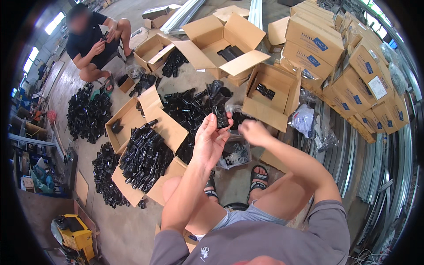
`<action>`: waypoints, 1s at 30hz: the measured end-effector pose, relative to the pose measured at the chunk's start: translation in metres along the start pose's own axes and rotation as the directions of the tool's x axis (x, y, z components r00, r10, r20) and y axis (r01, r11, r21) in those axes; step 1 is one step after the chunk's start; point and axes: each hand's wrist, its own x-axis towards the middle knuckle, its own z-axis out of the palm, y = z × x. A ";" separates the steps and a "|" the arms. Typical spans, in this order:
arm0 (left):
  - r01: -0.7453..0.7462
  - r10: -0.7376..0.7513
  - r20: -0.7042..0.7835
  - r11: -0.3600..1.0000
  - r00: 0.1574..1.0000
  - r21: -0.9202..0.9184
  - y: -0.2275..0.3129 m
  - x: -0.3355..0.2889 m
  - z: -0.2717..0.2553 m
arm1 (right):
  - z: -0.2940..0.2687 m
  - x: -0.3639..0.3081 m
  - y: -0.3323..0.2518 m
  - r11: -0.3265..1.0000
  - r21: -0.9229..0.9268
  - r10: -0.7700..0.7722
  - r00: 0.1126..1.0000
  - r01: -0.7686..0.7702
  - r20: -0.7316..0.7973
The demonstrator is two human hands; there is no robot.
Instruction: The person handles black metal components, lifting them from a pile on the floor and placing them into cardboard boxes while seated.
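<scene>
My left hand [206, 140] is closed on a short black plastic fitting [220, 119], held upright between thumb and fingers. Just right of it is my right hand [255, 132], smeared by motion, its fingertips not readable. Below both hands a container lined with clear plastic [227, 165] stands near my feet, with small dark pieces inside. Beyond the fitting lies a heap of black fittings [183, 106], and larger black tubular parts [219, 91] show right behind it. Whether my right hand holds anything cannot be made out.
A tilted carton [179, 134] spills black parts [145, 154] at left. Another carton [269, 114] holds one black piece; a bigger open carton [201, 51] stands farther back. Stacked boxes [316, 37] and metal profiles [373, 190] line the right. Another person [90, 42] sits at far left, handling a black part.
</scene>
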 end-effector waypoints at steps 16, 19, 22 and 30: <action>-0.074 0.072 -0.061 0.996 0.996 -0.041 0.025 -0.007 0.001 | 0.259 -0.037 0.066 0.802 -0.270 0.593 0.769 -0.534 0.238; -0.081 0.077 -0.052 0.994 0.996 -0.078 0.024 -0.005 0.005 | 0.258 -0.034 0.072 0.804 -0.282 0.586 0.778 -0.524 0.225; -0.101 0.100 -0.021 0.990 0.995 -0.095 0.024 -0.007 0.007 | 0.257 -0.028 0.071 0.809 -0.286 0.579 0.780 -0.513 0.236; -0.099 0.097 -0.022 0.991 0.995 -0.091 0.024 -0.008 0.010 | 0.256 -0.024 0.072 0.816 -0.282 0.571 0.781 -0.505 0.253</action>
